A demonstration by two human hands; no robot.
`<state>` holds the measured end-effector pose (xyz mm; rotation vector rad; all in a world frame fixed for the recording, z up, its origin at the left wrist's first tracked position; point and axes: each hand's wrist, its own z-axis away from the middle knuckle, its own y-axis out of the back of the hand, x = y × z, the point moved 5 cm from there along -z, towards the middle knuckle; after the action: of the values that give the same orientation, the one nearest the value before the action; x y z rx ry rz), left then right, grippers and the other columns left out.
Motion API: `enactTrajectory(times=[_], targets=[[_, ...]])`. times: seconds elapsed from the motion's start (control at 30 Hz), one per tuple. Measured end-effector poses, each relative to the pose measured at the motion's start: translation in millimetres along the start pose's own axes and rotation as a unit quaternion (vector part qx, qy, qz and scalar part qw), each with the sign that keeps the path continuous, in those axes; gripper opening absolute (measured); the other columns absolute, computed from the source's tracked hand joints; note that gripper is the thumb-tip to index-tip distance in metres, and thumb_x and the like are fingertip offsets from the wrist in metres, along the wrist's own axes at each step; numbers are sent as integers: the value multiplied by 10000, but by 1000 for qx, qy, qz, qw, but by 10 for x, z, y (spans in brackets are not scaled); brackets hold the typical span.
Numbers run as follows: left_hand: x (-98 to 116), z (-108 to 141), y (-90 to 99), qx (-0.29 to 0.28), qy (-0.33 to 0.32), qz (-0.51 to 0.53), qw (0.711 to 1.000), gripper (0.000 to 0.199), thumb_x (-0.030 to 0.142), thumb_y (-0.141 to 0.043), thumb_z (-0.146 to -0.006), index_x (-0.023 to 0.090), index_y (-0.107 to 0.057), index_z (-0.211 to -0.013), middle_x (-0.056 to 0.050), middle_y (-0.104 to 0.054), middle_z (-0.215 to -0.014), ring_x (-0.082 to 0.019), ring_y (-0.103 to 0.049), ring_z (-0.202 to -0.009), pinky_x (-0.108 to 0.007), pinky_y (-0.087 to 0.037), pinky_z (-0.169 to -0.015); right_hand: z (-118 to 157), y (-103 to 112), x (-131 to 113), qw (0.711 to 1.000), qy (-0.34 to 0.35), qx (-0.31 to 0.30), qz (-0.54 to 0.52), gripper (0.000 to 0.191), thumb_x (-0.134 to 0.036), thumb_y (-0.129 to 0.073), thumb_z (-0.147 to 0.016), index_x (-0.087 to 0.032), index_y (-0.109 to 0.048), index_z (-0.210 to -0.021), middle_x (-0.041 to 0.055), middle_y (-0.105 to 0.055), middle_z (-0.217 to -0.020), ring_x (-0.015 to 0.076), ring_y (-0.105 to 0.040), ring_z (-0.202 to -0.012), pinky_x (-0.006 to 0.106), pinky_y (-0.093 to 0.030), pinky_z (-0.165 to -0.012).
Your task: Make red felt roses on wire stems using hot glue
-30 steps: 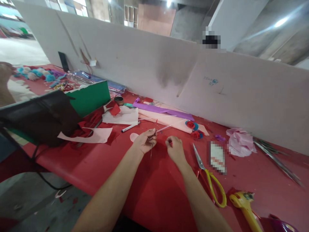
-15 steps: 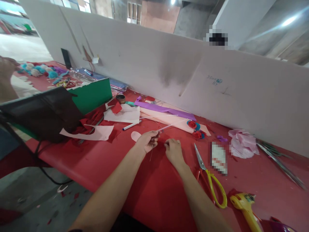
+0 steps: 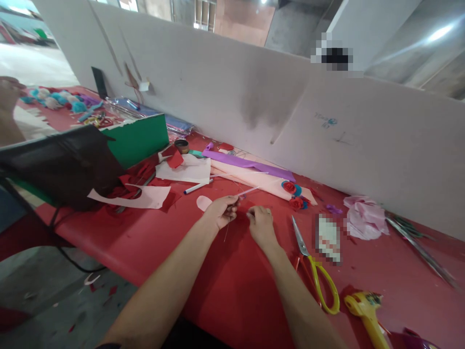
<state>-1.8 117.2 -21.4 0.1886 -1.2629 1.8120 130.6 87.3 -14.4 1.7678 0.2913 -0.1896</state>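
Note:
My left hand (image 3: 225,211) is closed in a pinch above the red tabletop (image 3: 236,281). A thin wire (image 3: 226,233) hangs down from its fingers. Just past the fingertips runs a narrow pale strip (image 3: 250,191); whether the hand touches it I cannot tell. My right hand (image 3: 260,224) is a short gap to the right, its fingers curled together; what they hold, if anything, is too small to see. A pale pink paper oval (image 3: 204,203) lies beside the left hand. Scissors (image 3: 323,286) with yellow handles lie right of my right forearm.
Behind the hands lie rolled peach paper (image 3: 250,180), a purple roll (image 3: 250,164) and red-blue paper flowers (image 3: 297,201). A yellow glue gun (image 3: 365,310) is at lower right. Crumpled pink paper (image 3: 366,218) sits farther right. Left are paper scraps (image 3: 136,196) and a dark bag (image 3: 65,169).
Both hands keep nearly the same pose, with the wire still hanging from the left. The view has shifted slightly.

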Motion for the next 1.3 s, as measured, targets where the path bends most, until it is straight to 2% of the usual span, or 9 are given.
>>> enactTrajectory(times=[0.13,0.33,0.53,0.73,0.87,1.13,1.3], targets=[[-13,-10,5,4,3,2,1000,197,99,-521,-852,64,-636,-696,1,-515,-544,-5,-371,-355,-105,-238,-314,-6,33,1,1000,-5,-11,7,102,-200,-546,-865,-206,-647,-878,68,-678,-950,252,-517,-930,341,-316,-743],[-23,-17,13,10,4,0,1000,196,98,-527,-848,62,-637,-689,-1,-512,-541,-6,-376,-358,-104,-230,-313,-13,-31,-27,999,-7,-29,22,117,-131,-546,-842,-195,-643,-850,86,-671,-947,257,-511,-930,340,-296,-712],[-22,-12,12,13,6,-1,1000,197,97,-535,-843,71,-634,-675,1,-509,-546,-4,-363,-360,-104,-234,-314,-31,-8,-37,999,-2,-38,15,85,-206,-561,-859,-218,-645,-860,65,-674,-959,259,-499,-954,339,-290,-719],[-25,-13,9,17,9,-6,1000,214,101,-514,-855,68,-632,-679,-2,-511,-556,-3,-366,-364,-103,-233,-317,-39,-30,-66,999,5,-52,5,123,-112,-519,-830,-195,-607,-848,89,-645,-954,258,-487,-914,332,-281,-690],[-22,-3,-6,17,6,-6,1000,214,90,-510,-850,71,-627,-672,-4,-509,-546,-5,-359,-364,-107,-231,-318,-72,30,-35,999,17,-41,-22,116,-119,-494,-830,-200,-574,-848,81,-622,-951,249,-474,-898,326,-296,-701],[-16,52,-25,28,7,-27,999,220,53,-511,-834,74,-606,-636,-3,-517,-515,-10,-349,-365,-107,-231,-327,-135,109,-12,991,62,-22,-116,108,-130,-487,-791,-214,-547,-759,34,-592,-813,205,-494,-812,326,-333,-782],[-69,59,-52,30,17,-53,998,242,29,-492,-840,80,-595,-627,-45,-592,-591,-13,-399,-380,-105,-246,-330,-122,160,37,981,48,13,-187,74,-202,-481,-806,-218,-526,-750,40,-566,-816,213,-480,-818,337,-352,-791]])
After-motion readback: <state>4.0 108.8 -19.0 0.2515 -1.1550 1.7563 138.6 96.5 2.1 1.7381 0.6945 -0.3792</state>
